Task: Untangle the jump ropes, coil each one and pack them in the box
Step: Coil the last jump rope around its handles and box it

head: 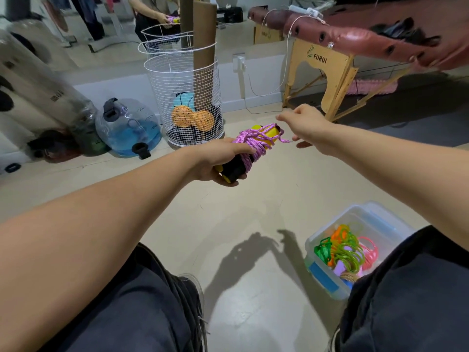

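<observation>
My left hand (218, 161) grips a jump rope bundle (256, 142): purple braided rope wound around yellow and black handles, held out over the floor. A short purple rope end (284, 140) sticks out to the right of the bundle. My right hand (304, 123) hovers just right of it, fingers spread and loose, touching nothing that I can see. A clear plastic box (327, 280) stands on the floor by my right knee. It holds coiled ropes (347, 252) in green, orange and pink.
A white wire basket (157, 80) with balls and cardboard tubes stands ahead. A blue water-filled bag (129, 128) and a punching bag (38, 97) lie left. A folding massage table (322, 62) stands at right. A mirror (101, 21) covers the back wall.
</observation>
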